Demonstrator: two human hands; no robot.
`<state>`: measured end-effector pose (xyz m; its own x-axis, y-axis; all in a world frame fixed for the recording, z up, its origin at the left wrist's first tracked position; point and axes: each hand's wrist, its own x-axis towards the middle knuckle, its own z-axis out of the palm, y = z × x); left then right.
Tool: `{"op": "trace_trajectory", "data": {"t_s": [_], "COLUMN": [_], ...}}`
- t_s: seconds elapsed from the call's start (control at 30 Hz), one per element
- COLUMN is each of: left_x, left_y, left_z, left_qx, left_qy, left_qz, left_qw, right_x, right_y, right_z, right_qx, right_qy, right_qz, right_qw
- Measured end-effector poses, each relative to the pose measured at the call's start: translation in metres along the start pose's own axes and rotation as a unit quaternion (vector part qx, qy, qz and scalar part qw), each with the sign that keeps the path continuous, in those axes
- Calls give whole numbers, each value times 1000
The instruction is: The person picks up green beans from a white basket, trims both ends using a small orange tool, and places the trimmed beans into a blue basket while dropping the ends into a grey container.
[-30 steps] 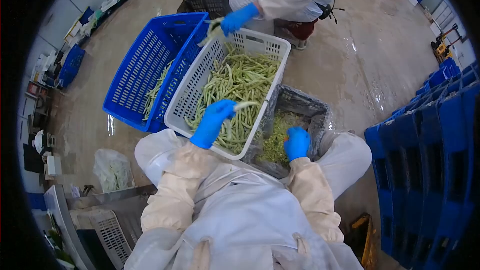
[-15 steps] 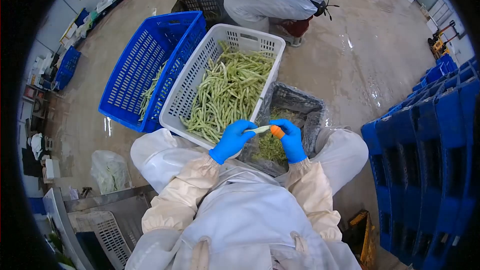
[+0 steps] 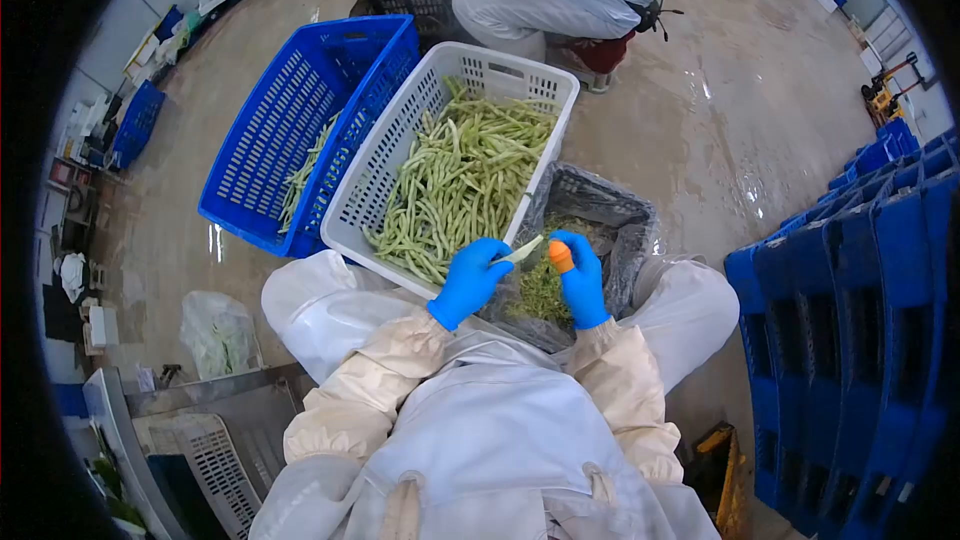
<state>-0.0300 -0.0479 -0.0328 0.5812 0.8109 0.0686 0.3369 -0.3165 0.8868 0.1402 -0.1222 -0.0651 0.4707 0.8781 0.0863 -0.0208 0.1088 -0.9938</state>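
Note:
My left hand (image 3: 470, 280), in a blue glove, pinches a pale green bean (image 3: 522, 251) whose free end points toward my right. Beside it, my blue-gloved right hand (image 3: 582, 283) is closed, with a small orange piece (image 3: 561, 256) at the thumb; whether it is a tool or a thumb cover I cannot tell. A gap separates the orange piece from the bean tip. Both hands hover above a bin lined with dark plastic (image 3: 640, 225), which holds green trimmings (image 3: 542, 292). Just beyond my left hand, a white crate (image 3: 350, 185) carries a heap of green beans (image 3: 462, 175).
A blue crate (image 3: 235, 180) with some beans stands left of the white one. Ahead, another person (image 3: 560, 0) sits by a dark crate (image 3: 400, 2). Blue pallets (image 3: 850, 310) are stacked at right. A clear plastic bag (image 3: 218, 333) lies on the wet floor at left.
The orange piece and the bean's tip, together before, are now apart. The bean has tilted upward. The other person's gloved hand has shifted right.

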Motion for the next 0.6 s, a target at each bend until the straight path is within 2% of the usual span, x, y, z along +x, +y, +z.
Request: {"op": "trace_trajectory", "data": {"t_s": [0.03, 0.07, 0.1, 0.13, 0.17, 0.23, 0.37, 0.43, 0.47, 0.5, 0.53, 0.57, 0.6], "left_x": [0, 0, 1, 1, 1, 0, 0, 0, 2, 3, 6, 10, 16], "left_y": [-1, -2, -2, -1, -1, -2, -3, -6, -8, -10, -13, -18, -24], "left_z": [1, 2, 2, 2, 2, 2, 2, 2, 1, -1, -5, -12, -22], "left_qx": [-1, 45, 90, 89, 101, 113, 73, 59, -1, -62, -63, -124, -185], "left_qy": [0, 4, 8, 7, 5, 3, 22, 28, 40, 51, 51, 100, 150], "left_qz": [0, 43, 86, 85, 92, 98, 74, 68, 2, -63, -65, -86, -107], "left_qw": [1000, 998, 992, 992, 991, 989, 994, 996, 999, 995, 995, 983, 965], "right_x": [0, -1, -2, -2, -3, -3, -4, -5, -8, -11, -15, -17, -19], "right_y": [-2, -4, -10, -14, -12, -11, -14, -5, 0, 4, 8, 12, 15], "right_z": [1, 0, 0, 0, -2, -3, -1, 0, 3, 7, 9, 9, 7], "right_qx": [55, 55, 90, 125, 125, 32, 11, -42, -43, -100, -157, -158, -229], "right_qy": [9, 9, -21, -52, -52, -95, -93, -111, -112, -117, -121, -122, -98], "right_qz": [53, 54, 93, 132, 133, 119, 102, 96, 97, 54, 11, 12, -12], "right_qw": [997, 997, 991, 982, 982, 988, 990, 988, 988, 987, 980, 980, 968]}}
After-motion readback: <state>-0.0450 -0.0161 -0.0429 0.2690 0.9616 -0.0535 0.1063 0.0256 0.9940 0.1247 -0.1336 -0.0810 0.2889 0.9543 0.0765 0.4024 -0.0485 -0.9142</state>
